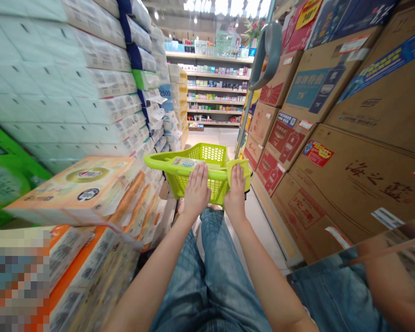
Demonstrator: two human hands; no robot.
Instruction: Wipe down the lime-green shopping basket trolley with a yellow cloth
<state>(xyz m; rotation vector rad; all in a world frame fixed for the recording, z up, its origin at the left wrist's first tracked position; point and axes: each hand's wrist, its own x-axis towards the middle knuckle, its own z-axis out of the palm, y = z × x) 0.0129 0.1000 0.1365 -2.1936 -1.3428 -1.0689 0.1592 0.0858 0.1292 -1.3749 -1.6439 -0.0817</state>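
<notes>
A lime-green plastic shopping basket (212, 187) with perforated walls is in front of my knees, in the middle of the head view. My left hand (197, 191) grips its near rim, the fingers laid over the edge and the thumb out of sight. At the basket's right corner, my right hand (235, 196) holds a yellow cloth (242, 169) pressed on the rim. The cloth is folded under the fingers. A clear label panel (184, 162) shows on the rim left of my left hand. Black parts show below the right corner.
Tall stacks of wrapped tissue packs (103, 83) and an orange pack (79, 180) crowd the left. Cardboard cartons (359, 175) are piled on the right, beside a metal pole with a grey loop handle (267, 55). Stocked shelves (216, 90) stand at the aisle's end.
</notes>
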